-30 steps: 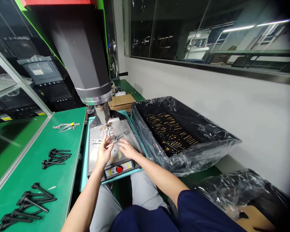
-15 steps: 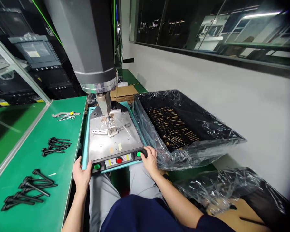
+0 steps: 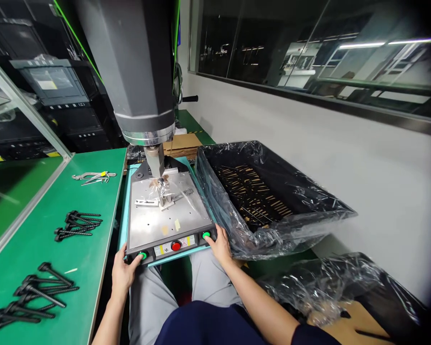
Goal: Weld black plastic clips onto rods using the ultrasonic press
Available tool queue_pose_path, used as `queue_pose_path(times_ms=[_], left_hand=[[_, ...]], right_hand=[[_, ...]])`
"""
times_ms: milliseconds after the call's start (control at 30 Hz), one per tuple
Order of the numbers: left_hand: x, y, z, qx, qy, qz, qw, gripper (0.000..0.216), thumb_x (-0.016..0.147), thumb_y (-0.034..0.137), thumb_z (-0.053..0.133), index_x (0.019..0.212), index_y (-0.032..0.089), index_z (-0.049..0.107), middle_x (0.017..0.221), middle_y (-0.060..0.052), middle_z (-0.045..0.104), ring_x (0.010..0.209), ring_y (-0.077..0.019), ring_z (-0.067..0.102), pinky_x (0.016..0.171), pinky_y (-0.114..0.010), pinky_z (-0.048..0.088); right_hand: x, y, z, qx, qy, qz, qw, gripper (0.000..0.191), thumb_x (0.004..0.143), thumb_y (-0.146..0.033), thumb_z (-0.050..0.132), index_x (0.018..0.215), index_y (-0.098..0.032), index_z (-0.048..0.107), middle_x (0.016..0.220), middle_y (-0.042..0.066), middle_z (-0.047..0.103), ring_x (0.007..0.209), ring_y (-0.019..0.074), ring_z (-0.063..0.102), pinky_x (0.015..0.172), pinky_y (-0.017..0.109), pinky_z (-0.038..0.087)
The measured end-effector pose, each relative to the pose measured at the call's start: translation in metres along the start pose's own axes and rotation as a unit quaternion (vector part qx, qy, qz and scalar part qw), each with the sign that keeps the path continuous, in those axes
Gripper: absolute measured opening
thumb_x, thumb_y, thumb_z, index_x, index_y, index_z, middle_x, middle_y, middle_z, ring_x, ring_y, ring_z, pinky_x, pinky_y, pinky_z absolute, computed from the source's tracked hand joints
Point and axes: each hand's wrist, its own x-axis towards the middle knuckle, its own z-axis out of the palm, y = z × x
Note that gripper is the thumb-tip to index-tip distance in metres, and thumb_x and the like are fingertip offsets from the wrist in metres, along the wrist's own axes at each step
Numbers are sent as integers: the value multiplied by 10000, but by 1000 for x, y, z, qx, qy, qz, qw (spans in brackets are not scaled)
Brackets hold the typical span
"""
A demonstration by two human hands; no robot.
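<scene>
In front of me stands a bench-top press machine (image 3: 143,96) with a metal horn (image 3: 155,160) pointing down. Under the horn sits a small fixture (image 3: 165,203) wrapped in clear film on the steel base plate (image 3: 158,221). My left hand (image 3: 122,274) is at the base's front left corner, thumb on the left green button (image 3: 142,256). At the front right corner is my right hand (image 3: 221,245), thumb touching the right green button (image 3: 206,235). Each thumb is stretched away from the other fingers, which rest along the base's sides. Between the hands is a red button (image 3: 175,246).
Black ribbed screw-like parts (image 3: 45,292) lie in piles on the green table (image 3: 77,268) at left, with pliers (image 3: 93,177) behind. A film-lined black tray (image 3: 301,191) at right holds thin brown and black pieces. Another film-covered box (image 3: 359,287) is lower right.
My left thumb has moved from beside the base corner onto the left green button. My right hand stays at its button. The view has shifted slightly.
</scene>
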Motion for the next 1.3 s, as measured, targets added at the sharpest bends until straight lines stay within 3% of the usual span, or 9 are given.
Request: queue_pose_path(times_ms=[167,400,633,867,1000,1100,1200,1300], left_hand=[[-2,-6,5,-53,-13,3,998,800,671,543,729,1371,226,505,1335,-108,538,1316,-325,473,1132,-466,351],[-11,-12,11,-16,-19,17,1000,849,732,554,682,1446,200,387,1466,-143,408,1413,-307,348,1185,-453,254],[-13,-11,11,-20,-26,18,999,851,739,543,680,1459,208,374,1495,-143,384,1432,-306,324,1196,-450,235],[-11,-5,9,-66,-19,-19,997,822,709,539,716,1406,184,463,1429,-142,492,1372,-308,422,1179,-443,274],[-10,17,3,-54,45,-87,994,785,729,548,696,1378,149,507,1397,-171,528,1269,-321,530,1101,-450,396],[-7,45,0,-23,108,-54,992,660,770,526,661,1326,184,564,1357,-149,561,1156,-317,602,1032,-478,459],[1,79,6,-129,67,14,989,575,804,475,652,1303,199,574,1235,-132,639,1098,-266,636,979,-429,504],[16,114,21,-231,-30,62,971,699,810,423,678,1435,217,441,1192,-137,660,1090,-237,640,956,-410,512]], right_hand=[[-2,1,-3,12,-18,-15,1000,651,834,-340,604,1440,-213,403,1359,148,494,1312,313,470,1097,483,396],[-2,3,-8,15,-47,-7,999,715,821,-362,612,1474,-205,364,1379,148,477,1332,299,459,1106,451,395],[-3,3,-6,23,-45,4,999,703,823,-380,615,1462,-194,387,1376,159,477,1335,311,455,1114,464,382],[1,3,-9,64,-48,13,997,669,820,-395,606,1434,-192,435,1376,150,503,1317,296,479,1105,456,393],[3,3,-12,98,-38,19,994,604,809,-419,618,1359,-187,521,1296,145,568,1235,302,549,1038,476,458],[0,-12,-20,118,26,-3,993,485,842,-420,605,1256,-168,596,1225,152,602,1127,290,606,990,484,493],[-5,-44,-27,152,70,-54,984,337,897,-378,576,1163,-181,639,1170,138,625,1043,252,629,928,436,532],[-4,-81,-24,216,19,-111,970,246,914,-303,557,1113,-196,653,1081,108,659,963,216,654,827,361,568]])
